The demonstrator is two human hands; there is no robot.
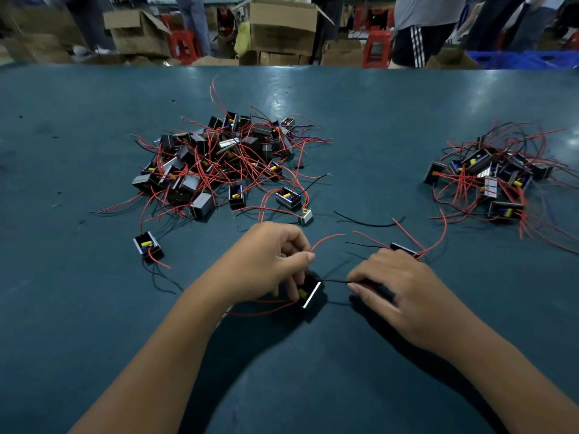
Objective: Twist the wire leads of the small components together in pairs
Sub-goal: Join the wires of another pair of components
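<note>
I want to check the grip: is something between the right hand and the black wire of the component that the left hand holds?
Nothing visible. The right hand already pinches the black wire, which runs free to the component in the left hand.

Teal table (94,308) smooth w/ soft sheen, glare at 1 o'clock, components (219,158) matt black plastic w/ bright metal edges, leads (269,211) glossy red insulation, cardboard boxes (282,29) matt at 12 o'clock

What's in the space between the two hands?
In the head view, a thin black wire stretches from the component under the left hand to the right hand.
</note>
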